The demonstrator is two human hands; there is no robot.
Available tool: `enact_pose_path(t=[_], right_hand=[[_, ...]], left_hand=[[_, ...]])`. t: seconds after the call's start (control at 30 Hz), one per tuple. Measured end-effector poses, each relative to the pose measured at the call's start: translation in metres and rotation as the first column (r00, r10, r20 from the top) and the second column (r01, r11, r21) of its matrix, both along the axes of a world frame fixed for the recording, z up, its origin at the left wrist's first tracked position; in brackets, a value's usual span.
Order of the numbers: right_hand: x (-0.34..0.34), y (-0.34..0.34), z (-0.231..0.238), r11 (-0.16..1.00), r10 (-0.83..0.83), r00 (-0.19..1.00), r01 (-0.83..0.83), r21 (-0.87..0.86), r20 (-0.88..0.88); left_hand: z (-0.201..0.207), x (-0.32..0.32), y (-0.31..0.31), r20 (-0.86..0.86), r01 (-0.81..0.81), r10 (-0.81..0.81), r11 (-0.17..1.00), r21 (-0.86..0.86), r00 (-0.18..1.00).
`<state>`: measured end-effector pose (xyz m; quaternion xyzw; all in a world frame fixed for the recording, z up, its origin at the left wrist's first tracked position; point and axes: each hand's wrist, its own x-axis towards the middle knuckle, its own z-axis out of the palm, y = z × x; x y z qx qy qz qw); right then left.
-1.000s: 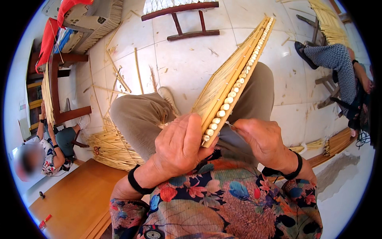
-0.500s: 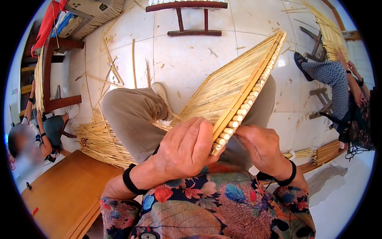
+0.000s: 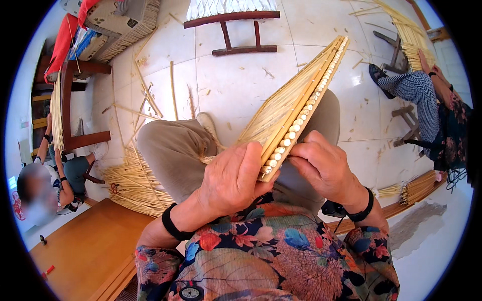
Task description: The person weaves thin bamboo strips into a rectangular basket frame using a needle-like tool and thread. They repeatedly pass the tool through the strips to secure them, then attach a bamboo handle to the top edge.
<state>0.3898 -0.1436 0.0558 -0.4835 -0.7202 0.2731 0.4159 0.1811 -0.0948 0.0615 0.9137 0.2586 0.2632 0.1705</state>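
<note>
A panel of pale reed stalks [image 3: 281, 108] stands tilted over my lap, its far end pointing away to the right. Cut round stalk ends line its right edge in a row, between flat strips. My left hand [image 3: 233, 170] is closed round the near end of the panel, thumb and fingers on its left side. On the other side, my right hand [image 3: 319, 163] has its fingers pinched together close against the edge strip. Whatever sits between those fingertips is too small to make out. My trousered knees are below the panel.
A pile of loose reeds [image 3: 138, 180] lies left of my leg, behind a brown wooden board [image 3: 85, 251]. A dark wooden stool [image 3: 246, 50] stands ahead. Offcuts litter the tiled floor [image 3: 241, 100]. Another person holds a reed panel [image 3: 409, 40] at right; one more person sits at left.
The panel has turned more edge-on, so less of its broad face shows. My right hand has come up and left, closer against the edge. My left hand keeps its hold.
</note>
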Motion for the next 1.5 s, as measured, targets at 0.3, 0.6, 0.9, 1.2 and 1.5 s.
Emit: enact_pose_path(t=[0.3,0.6,0.9,1.2,1.5], right_hand=[[0.001,0.000,-0.007,0.999,-0.019,0.995,0.022,0.033,-0.103],[-0.001,-0.009,-0.011,0.997,-0.078,0.991,0.077,-0.014,-0.110],[-0.003,-0.015,-0.012,0.994,-0.110,0.986,0.106,-0.038,-0.127],[0.001,-0.016,-0.013,0.996,-0.082,0.989,0.076,-0.054,-0.121],[0.002,-0.019,-0.016,0.988,-0.081,0.983,0.057,-0.142,-0.165]], left_hand=[[0.006,0.001,0.002,-0.053,-0.051,0.049,0.998,-0.027,0.997],[0.008,0.002,0.002,-0.027,-0.040,0.039,0.999,-0.031,0.999],[0.006,0.003,-0.001,-0.064,-0.033,0.032,0.999,-0.017,0.997],[0.002,0.001,-0.001,-0.026,-0.009,0.008,1.000,-0.025,1.000],[-0.004,0.001,-0.001,0.024,-0.003,0.004,0.999,-0.045,1.000]])
